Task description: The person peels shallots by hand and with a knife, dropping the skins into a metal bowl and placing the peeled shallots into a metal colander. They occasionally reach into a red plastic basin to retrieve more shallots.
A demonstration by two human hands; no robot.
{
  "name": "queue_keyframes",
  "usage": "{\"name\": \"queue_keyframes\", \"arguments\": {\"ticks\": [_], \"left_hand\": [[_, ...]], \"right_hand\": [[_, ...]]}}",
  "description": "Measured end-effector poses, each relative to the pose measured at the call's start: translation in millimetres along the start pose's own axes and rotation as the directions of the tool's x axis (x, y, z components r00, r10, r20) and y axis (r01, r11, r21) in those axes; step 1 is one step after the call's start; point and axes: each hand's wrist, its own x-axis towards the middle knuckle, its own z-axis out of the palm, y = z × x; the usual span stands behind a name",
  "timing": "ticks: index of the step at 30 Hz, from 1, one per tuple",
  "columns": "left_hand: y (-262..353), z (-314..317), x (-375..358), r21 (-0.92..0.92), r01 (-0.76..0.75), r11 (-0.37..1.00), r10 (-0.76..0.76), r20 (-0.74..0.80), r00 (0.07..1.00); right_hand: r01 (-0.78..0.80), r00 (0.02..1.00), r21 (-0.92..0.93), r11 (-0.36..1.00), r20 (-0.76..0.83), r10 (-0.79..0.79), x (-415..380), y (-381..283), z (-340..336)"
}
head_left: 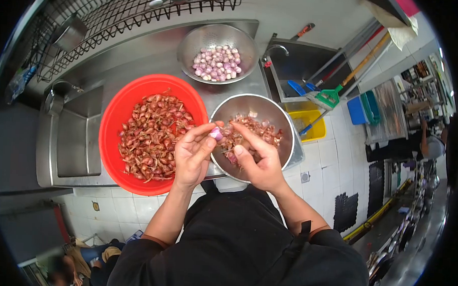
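Head view: left hand [192, 154] pinches a shallot [216, 134]; right hand [256, 161] closes beside it — peel over the steel bowl [285, 126], skins dropping in at six o'clock.

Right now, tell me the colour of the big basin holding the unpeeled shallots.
Red: the basin shows plainly in the head view, left of the hands.

Wire rack [127, 11] runs along the top, above the steel desk [141, 54]. Sink basin [73, 137] sunk into the desk at the left edge, tap [56, 94] at its far end. Second sink [300, 62] at upper right, faucet [275, 50] arched over it. Green broom head [330, 96] with wooden handle leans beside a yellow bin [310, 123]. Blue container [357, 111] on the white tiled floor [334, 162]. Another person [425, 145] stands far right.
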Motion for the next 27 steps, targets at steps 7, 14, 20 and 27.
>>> {"name": "queue_keyframes", "arguments": {"ticks": [7, 14, 20, 27], "left_hand": [[-0.2, 1.6, 1.3, -0.118, 0.157, 0.981, -0.16, -0.016, 0.987], [-41.4, 1.5, 10.6, -0.059, 0.226, 0.972, -0.233, -0.153, 0.96], [-71.4, 20.4, 54.3, 0.479, 0.117, 0.87, 0.069, -0.353, 0.933], [-91.9, -20.7, 188.8, 0.282, 0.355, 0.891, -0.117, -0.614, 0.781]], "right_hand": [[-0.151, 0.953, 0.181, 0.972, -0.235, 0.192, -5.5, 26.7, -15.6], [-0.211, 0.969, -0.273, 0.939, -0.182, 0.165, 0.7, 99.4, -82.4], [-0.317, 0.944, -0.341, 0.885, -0.197, 0.263, -5.2, 117.8, -111.1], [-0.227, 0.971, -0.275, 0.934, -0.142, 0.194, -0.2, 123.7, -136.1]]}}
